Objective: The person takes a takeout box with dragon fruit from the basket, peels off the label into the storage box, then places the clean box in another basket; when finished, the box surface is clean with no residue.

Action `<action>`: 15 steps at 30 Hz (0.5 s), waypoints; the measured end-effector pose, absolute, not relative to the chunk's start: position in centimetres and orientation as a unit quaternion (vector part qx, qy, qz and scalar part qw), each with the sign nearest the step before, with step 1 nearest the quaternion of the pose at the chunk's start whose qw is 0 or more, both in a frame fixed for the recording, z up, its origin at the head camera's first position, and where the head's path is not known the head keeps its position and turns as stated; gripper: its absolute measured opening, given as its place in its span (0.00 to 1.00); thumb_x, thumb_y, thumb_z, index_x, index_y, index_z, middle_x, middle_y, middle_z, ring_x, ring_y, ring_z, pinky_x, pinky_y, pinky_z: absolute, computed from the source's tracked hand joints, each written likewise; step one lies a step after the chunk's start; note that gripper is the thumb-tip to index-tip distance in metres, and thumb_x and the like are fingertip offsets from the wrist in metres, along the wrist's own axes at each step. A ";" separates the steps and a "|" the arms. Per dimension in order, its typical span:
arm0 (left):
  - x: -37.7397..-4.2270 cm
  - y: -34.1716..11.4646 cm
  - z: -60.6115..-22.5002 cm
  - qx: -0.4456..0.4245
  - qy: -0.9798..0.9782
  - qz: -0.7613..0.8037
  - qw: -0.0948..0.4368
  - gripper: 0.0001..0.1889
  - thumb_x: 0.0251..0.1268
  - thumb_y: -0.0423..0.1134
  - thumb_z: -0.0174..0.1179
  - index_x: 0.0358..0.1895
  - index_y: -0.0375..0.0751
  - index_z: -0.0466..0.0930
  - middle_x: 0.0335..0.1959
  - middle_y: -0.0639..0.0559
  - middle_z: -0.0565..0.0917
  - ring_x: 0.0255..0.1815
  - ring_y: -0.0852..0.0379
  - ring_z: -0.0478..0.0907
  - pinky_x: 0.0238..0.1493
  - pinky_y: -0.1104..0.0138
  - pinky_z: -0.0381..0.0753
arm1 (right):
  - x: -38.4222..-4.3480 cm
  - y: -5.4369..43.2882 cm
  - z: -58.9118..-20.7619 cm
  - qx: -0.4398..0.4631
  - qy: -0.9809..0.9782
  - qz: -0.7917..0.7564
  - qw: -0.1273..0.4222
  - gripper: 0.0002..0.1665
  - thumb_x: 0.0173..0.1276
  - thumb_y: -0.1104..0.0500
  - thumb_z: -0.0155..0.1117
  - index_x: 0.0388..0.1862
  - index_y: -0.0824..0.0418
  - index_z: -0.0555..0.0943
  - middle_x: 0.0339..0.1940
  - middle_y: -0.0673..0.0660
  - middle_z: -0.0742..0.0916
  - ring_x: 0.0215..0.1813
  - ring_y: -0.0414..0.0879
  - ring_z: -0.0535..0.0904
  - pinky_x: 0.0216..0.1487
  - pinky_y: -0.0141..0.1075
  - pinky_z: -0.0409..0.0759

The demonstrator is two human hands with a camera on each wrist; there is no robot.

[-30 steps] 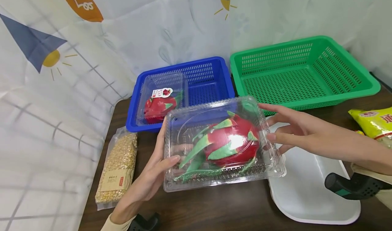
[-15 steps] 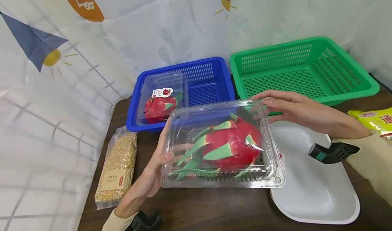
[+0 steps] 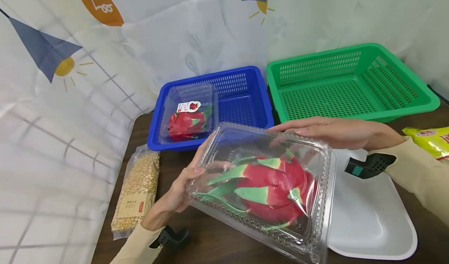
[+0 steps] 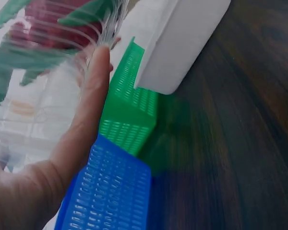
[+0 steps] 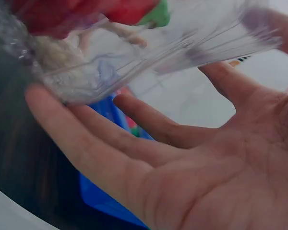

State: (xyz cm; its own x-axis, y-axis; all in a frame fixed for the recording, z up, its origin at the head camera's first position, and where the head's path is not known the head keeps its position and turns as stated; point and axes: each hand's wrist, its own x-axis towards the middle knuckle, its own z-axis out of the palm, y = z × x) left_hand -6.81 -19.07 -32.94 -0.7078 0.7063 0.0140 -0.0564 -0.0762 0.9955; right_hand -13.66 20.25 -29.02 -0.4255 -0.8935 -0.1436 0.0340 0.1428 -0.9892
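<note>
Head view: the left hand (image 3: pixel 180 186) grips one end of a clear box (image 3: pixel 325 201), tilted above the table (image 3: pixel 207 231), a dragon fruit (image 3: pixel 277 188) inside; turning it seems the step in hand. Left wrist view: a digit lies along its edge. Right wrist view: the right hand (image 5: pixel 192 163) spreads, fingers uncurled (contact is blurred), so the next move likely calls for a steady left hold.

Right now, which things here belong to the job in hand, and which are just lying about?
Likely in the job:
clear box, held
dragon fruit inside it
blue basket, perhaps, holding a similar boxed fruit

Apparently lying about:
bag of yellow kernels
yellow packet
green basket
white tray
</note>
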 end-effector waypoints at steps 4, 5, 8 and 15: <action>-7.6 -18.6 -33.2 0.268 0.606 0.685 0.302 0.40 0.78 0.48 0.41 0.87 0.60 0.33 0.71 0.26 0.64 0.69 0.40 0.73 0.59 0.44 0.82 | -13.0 19.7 -29.3 -0.318 0.658 -0.534 0.425 0.34 0.87 0.49 0.41 0.88 0.41 0.52 0.86 0.56 0.57 0.84 0.64 0.52 0.73 0.72 0.61; -7.7 -18.5 -33.2 0.269 0.605 0.683 0.307 0.40 0.78 0.48 0.41 0.87 0.60 0.34 0.71 0.25 0.64 0.68 0.39 0.74 0.58 0.44 0.83 | -12.8 19.6 -29.4 -0.312 0.662 -0.531 0.426 0.36 0.86 0.48 0.43 0.88 0.40 0.50 0.87 0.56 0.55 0.85 0.64 0.49 0.72 0.73 0.60; -8.1 -18.4 -33.1 0.270 0.615 0.669 0.320 0.40 0.77 0.49 0.42 0.87 0.60 0.35 0.73 0.25 0.62 0.67 0.34 0.74 0.56 0.41 0.83 | -12.2 19.2 -29.9 -0.290 0.661 -0.538 0.436 0.42 0.82 0.47 0.51 0.88 0.39 0.48 0.88 0.55 0.49 0.84 0.67 0.46 0.71 0.72 0.64; -8.8 -18.2 -32.5 0.268 0.621 0.646 0.353 0.40 0.79 0.57 0.42 0.86 0.63 0.33 0.73 0.24 0.65 0.70 0.26 0.71 0.56 0.36 0.81 | -10.6 18.5 -29.7 -0.252 0.704 -0.525 0.406 0.38 0.82 0.42 0.47 0.86 0.29 0.50 0.87 0.53 0.53 0.81 0.66 0.57 0.64 0.73 0.70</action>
